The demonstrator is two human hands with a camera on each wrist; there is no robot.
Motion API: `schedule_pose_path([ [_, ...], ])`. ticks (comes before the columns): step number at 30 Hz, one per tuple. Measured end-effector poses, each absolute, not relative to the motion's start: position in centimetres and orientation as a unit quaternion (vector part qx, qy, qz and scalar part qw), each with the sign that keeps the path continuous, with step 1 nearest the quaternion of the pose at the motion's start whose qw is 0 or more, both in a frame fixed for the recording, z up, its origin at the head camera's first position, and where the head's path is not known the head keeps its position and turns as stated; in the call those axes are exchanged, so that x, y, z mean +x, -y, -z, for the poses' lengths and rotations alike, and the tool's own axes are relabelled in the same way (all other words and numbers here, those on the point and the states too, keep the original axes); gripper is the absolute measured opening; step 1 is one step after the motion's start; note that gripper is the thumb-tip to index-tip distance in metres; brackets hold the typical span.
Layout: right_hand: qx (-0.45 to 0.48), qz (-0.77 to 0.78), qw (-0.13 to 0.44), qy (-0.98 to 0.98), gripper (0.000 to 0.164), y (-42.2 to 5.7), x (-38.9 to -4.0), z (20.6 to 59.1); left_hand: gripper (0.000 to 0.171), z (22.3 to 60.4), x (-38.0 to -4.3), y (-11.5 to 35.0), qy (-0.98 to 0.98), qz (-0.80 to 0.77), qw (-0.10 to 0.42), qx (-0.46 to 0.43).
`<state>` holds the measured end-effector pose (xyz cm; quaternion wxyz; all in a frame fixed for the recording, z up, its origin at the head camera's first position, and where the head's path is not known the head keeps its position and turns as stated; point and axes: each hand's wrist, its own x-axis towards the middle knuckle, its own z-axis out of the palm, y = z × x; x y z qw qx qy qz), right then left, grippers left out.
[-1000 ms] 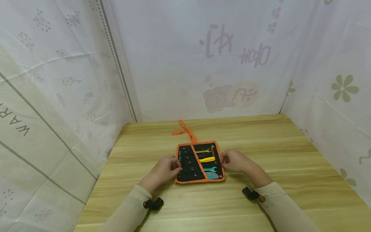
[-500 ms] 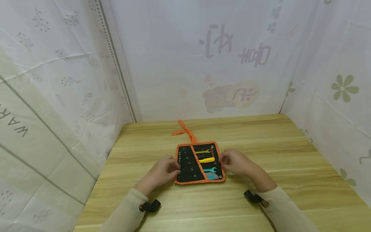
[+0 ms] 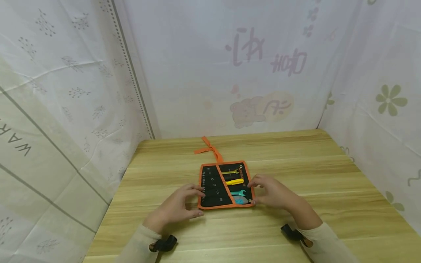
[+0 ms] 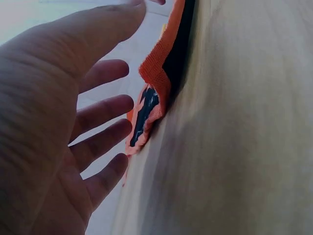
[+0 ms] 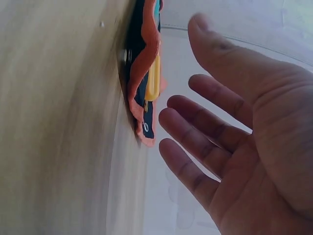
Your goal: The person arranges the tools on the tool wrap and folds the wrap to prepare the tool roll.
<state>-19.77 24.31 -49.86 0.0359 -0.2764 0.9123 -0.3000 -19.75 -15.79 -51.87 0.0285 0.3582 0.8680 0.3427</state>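
A black tool pouch [image 3: 210, 182] with orange trim lies unfolded on the table. In its slanted pockets sit a yellow-green wrench [image 3: 231, 171], a yellow-handled tool [image 3: 235, 181], a teal wrench [image 3: 239, 193] and a grey-and-blue tool [image 3: 241, 200]. Beside the pouch's left edge my left hand [image 3: 179, 205] has its thumb and fingers spread apart, fingertips right at the trim. My right hand [image 3: 274, 191] is at the right edge, likewise spread with nothing between thumb and fingers. In both wrist views the fingers [image 4: 105, 110] are loosely extended next to the orange edge [image 5: 146, 58].
An orange tie strap [image 3: 213, 151] runs from the pouch's top edge toward the back of the wooden table [image 3: 296, 157]. Printed cloth curtains [image 3: 197, 73] hang behind the table and along both sides. A black wrist camera [image 3: 163, 244] sits on each sleeve.
Both hands have loosened from the pouch's side edges, thumbs parting from fingers. Each has drawn slightly outward and toward the body. The pouch has stayed nearly in place.
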Motion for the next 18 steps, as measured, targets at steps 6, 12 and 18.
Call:
schedule_pose_path([
  [6,-0.285,0.287,0.053,-0.913,0.065,-24.3,-19.2,50.1,0.061,52.7,-19.8,16.1,-0.864,-0.339,0.032,0.371],
  [12,-0.272,0.28,0.07,-0.918,0.066,-24.1,-19.4,50.9,0.052,53.1,-19.9,16.1,-0.862,-0.342,0.03,0.373],
  [18,-0.271,0.273,0.078,-0.92,0.064,-24.3,-19.5,51.3,0.041,53.4,-19.9,15.9,-0.872,-0.332,0.016,0.359],
])
